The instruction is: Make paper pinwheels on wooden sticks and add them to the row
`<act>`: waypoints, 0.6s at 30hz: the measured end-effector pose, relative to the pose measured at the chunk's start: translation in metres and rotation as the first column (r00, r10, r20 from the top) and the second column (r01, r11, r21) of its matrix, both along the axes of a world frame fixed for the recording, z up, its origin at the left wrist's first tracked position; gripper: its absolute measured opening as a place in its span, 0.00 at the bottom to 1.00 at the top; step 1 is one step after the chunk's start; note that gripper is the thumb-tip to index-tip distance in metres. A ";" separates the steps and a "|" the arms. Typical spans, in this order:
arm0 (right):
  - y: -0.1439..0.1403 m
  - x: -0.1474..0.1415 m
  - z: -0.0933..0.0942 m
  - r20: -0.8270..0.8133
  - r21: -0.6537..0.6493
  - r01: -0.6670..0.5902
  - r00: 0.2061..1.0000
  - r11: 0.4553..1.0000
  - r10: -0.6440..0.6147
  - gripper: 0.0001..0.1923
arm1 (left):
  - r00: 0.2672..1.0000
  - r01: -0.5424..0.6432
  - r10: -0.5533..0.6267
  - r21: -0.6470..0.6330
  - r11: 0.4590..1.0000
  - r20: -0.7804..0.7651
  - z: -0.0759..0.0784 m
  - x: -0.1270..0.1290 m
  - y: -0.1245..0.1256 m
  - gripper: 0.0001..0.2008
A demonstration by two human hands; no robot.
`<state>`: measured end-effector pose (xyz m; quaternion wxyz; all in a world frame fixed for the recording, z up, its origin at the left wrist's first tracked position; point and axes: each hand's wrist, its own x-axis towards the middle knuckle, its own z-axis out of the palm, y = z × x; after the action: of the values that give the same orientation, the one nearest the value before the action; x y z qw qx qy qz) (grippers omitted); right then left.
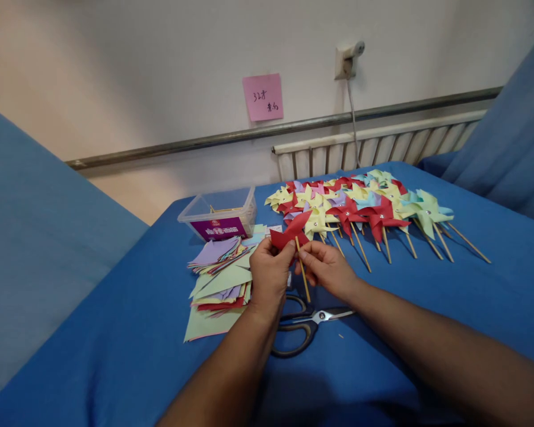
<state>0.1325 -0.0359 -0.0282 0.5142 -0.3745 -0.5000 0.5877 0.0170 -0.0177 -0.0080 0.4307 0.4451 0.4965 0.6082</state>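
Note:
A red paper pinwheel (297, 226) is between my hands above the table, with a thin wooden stick (303, 277) pointing down toward me. My left hand (270, 268) is closed on the pinwheel, its thumb pressed near the stick's upper end. From the other side, my right hand (327, 265) pinches at the stick, and some of its fingertips are hidden. Just below lie scissors (314, 323) with dark handles, their blades pointing right. Stacked coloured paper pieces (220, 279) lie left of my left hand.
Finished pinwheels (347, 207) in several colours cover the table's back right, sticks toward me. A clear plastic box (222, 214) with sticks inside stands at the back left. Behind the blue-covered table (427, 332) are a radiator (374, 145) and a wall pipe (204, 142). Blue curtains (31, 237) hang at both sides.

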 end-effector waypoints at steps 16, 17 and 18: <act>-0.001 0.000 0.000 0.012 0.031 0.016 1.000 0.999 -0.016 0.20 | 0.996 -0.008 0.011 0.041 0.999 -0.089 0.001 -0.001 -0.001 0.11; -0.001 0.000 0.000 0.012 0.028 0.018 1.000 0.999 -0.018 0.20 | 0.995 -0.010 0.014 0.044 0.999 -0.095 0.001 -0.001 -0.001 0.11; -0.001 0.000 0.000 0.012 0.026 0.020 1.000 0.999 -0.020 0.20 | 0.995 -0.011 0.016 0.047 0.999 -0.099 0.001 -0.001 -0.001 0.11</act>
<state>0.1325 -0.0371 -0.0280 0.5218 -0.3763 -0.5069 0.5738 0.0159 -0.0191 -0.0071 0.3908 0.4814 0.5061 0.5994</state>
